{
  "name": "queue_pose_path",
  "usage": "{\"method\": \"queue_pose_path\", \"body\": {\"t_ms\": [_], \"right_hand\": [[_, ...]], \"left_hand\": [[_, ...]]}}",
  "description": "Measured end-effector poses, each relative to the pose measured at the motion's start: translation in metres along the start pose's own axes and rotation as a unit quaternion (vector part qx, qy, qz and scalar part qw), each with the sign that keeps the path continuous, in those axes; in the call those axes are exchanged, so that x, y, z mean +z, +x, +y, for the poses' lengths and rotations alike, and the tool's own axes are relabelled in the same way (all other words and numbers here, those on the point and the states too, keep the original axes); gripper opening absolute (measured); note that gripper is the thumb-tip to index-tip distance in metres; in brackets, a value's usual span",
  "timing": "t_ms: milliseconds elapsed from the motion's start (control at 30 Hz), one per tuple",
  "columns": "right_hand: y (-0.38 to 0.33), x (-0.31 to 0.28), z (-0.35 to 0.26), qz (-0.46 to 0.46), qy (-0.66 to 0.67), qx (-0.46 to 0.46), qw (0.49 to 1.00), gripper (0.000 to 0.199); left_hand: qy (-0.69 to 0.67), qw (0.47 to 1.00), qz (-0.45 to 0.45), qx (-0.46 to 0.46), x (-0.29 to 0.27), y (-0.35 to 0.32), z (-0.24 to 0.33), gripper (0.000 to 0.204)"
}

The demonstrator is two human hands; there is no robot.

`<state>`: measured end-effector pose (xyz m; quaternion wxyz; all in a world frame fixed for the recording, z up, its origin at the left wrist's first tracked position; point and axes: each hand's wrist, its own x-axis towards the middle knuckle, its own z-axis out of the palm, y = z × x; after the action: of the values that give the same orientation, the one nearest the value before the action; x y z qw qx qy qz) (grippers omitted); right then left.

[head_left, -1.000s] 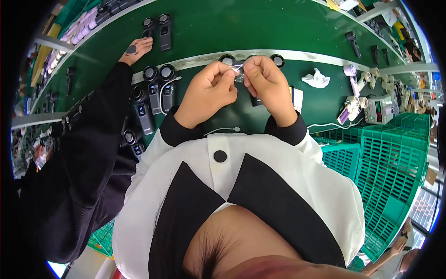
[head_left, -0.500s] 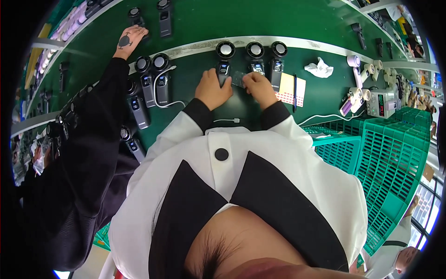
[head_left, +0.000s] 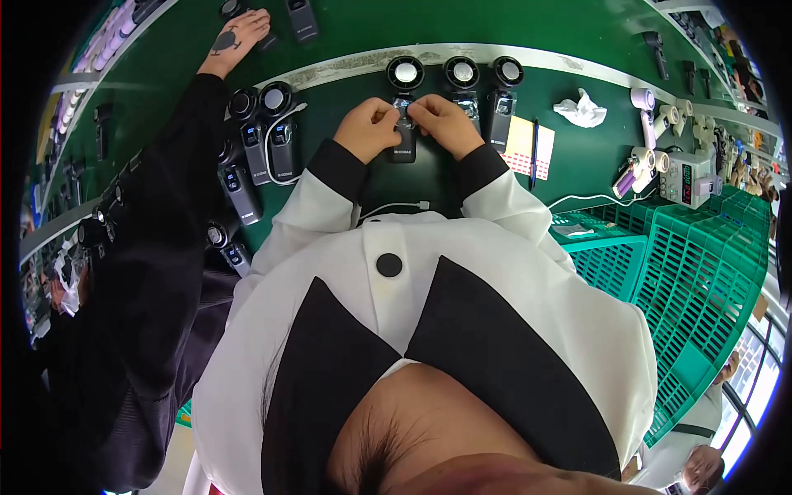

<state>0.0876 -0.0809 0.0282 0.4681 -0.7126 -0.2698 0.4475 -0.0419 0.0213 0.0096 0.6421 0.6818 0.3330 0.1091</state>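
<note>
A dark grey handheld fan (head_left: pixel 403 150) with a round head lies flat in front of me, its head pointing away. Over the screen area of its handle, a small clear film (head_left: pixel 404 115) catches the light. My left hand (head_left: pixel 368 129) is closed at the film's left side, thumb and fingers together. From the other side my right hand (head_left: pixel 446 125) pinches the film, its fingertips close to the left ones. The fingertips partly hide the film's edges. Just right of my hands lie a second fan (head_left: pixel 467 106) and a third fan (head_left: pixel 501 115), both dark grey.
Several fans (head_left: pixel 240 196) lie at the left, with a white cable (head_left: pixel 270 153) across them. A co-worker's hand (head_left: pixel 239 41) reaches over at the far left. Rightward are a yellow sticker sheet (head_left: pixel 518 144), a pen (head_left: pixel 535 153), crumpled tissue (head_left: pixel 581 110), a meter box (head_left: pixel 681 178) and green crates (head_left: pixel 701 280).
My right hand has brought the clear film left onto the fan's handle. My left hand has shifted from the handle's side to the film. The co-worker's hand appears farther up the picture.
</note>
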Motion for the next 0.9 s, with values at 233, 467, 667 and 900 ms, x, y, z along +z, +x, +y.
{"method": "queue_pose_path", "body": {"t_ms": [233,467,667,900], "right_hand": [[0.01,0.008,0.001,0.082,-0.166,-0.025,0.982,0.022],[0.011,0.016,0.003,0.145,-0.218,-0.018,0.965,0.022],[0.01,0.014,0.011,0.129,-0.127,0.016,0.983,0.024],[-0.001,0.013,0.006,0.184,-0.105,-0.058,0.976,0.018]], "left_hand": [[0.098,0.994,0.034,-0.036,0.0,0.006,0.003,0.012],[0.161,0.984,0.052,-0.057,0.007,0.016,0.004,0.014],[0.074,0.995,0.033,-0.052,0.003,0.016,-0.004,0.011],[0.0,0.999,0.029,0.019,-0.003,0.006,0.013,0.006]]}}
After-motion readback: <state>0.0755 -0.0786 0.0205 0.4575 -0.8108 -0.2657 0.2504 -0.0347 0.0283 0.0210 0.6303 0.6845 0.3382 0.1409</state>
